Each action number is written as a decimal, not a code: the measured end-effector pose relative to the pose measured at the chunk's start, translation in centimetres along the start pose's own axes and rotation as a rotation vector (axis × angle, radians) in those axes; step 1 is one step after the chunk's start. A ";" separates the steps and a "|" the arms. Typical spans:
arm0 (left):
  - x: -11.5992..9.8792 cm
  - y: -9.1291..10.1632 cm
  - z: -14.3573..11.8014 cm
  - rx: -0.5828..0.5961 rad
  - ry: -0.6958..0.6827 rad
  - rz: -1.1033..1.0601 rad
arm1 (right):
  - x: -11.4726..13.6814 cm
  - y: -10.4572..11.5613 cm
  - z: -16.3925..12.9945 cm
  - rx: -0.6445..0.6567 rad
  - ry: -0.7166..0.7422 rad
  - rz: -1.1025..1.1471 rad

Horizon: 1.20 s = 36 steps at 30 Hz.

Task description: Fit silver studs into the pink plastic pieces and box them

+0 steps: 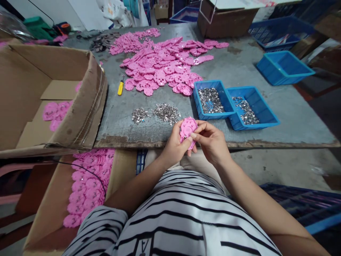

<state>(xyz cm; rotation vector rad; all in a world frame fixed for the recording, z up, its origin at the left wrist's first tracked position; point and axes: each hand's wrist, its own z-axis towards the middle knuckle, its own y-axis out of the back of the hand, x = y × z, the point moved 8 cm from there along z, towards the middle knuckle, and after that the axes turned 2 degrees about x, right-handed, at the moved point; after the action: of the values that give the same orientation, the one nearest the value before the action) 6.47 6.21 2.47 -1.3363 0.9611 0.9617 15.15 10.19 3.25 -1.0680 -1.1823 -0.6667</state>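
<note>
My left hand and my right hand together hold one pink plastic piece at the table's near edge. The fingers of both hands close around it, with the right fingertips pressing on its face. Just beyond it lie loose heaps of small silver metal parts. Two blue trays with more silver parts stand to the right of the hands. A big pile of pink plastic pieces covers the middle of the grey table.
A large open cardboard box with a few pink pieces stands at the left. Below it, another box holds many pink pieces. A yellow-handled screwdriver lies by the pile. An empty blue tray and a blue crate sit far right.
</note>
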 end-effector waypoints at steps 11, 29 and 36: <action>0.1 0.5 0.1 -0.072 -0.015 0.085 | -0.6 -1.1 -0.6 0.067 -0.020 0.136; 0.5 1.5 -0.2 -0.188 0.031 0.033 | -1.3 -1.1 -1.0 -0.024 -0.011 0.018; 1.1 3.1 -0.9 -0.267 0.073 0.027 | -1.0 0.2 -0.9 -0.085 0.113 -0.243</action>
<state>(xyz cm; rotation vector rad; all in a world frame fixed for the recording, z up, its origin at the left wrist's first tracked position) 3.87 5.35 0.43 -1.5941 0.9309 1.0963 15.40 9.37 2.24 -0.9514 -1.2042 -0.9618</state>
